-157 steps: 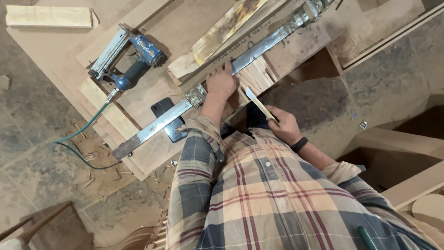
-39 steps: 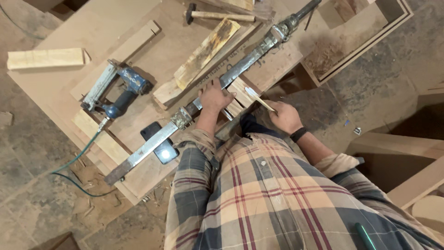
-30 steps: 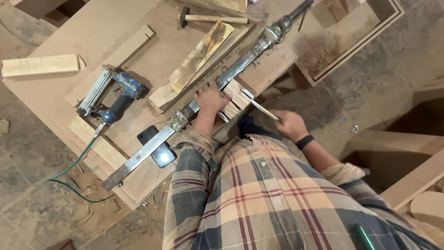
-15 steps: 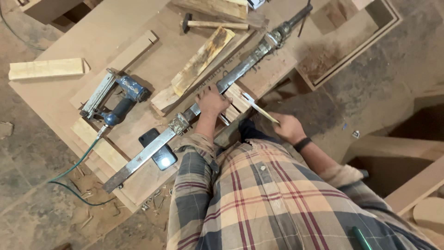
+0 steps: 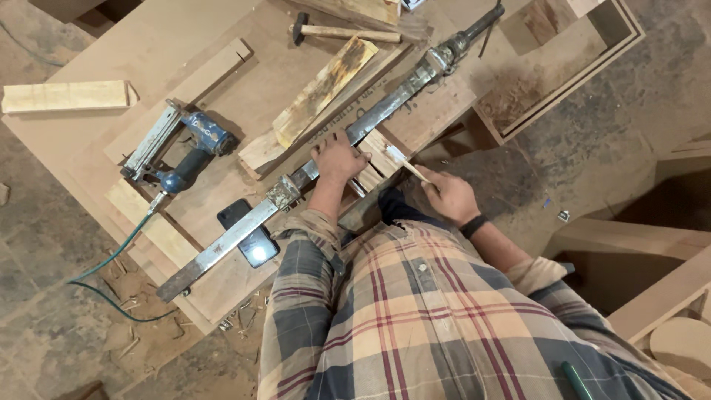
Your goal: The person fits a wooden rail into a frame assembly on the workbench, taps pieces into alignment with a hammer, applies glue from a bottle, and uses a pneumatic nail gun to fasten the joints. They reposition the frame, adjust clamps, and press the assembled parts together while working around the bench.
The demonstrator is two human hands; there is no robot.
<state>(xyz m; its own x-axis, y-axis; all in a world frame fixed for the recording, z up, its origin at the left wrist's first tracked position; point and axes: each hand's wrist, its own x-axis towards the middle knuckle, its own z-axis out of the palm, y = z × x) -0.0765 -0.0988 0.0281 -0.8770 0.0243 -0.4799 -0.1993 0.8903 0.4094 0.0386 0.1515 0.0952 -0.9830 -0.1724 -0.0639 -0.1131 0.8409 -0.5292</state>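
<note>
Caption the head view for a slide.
Left hand presses a long bar clamp on the workbench; right hand holds a thin wooden stick beside it.

Dull, worn metal bar clamp [image 5: 337, 148] (rust-flecked) on matt, dusty fibreboard bench [image 5: 148, 44].

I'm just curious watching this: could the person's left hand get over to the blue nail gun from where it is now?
Probably yes. The left hand rests on the long bar clamp, and the blue nail gun lies in the open on the workbench to its left, with only low boards between.
</note>
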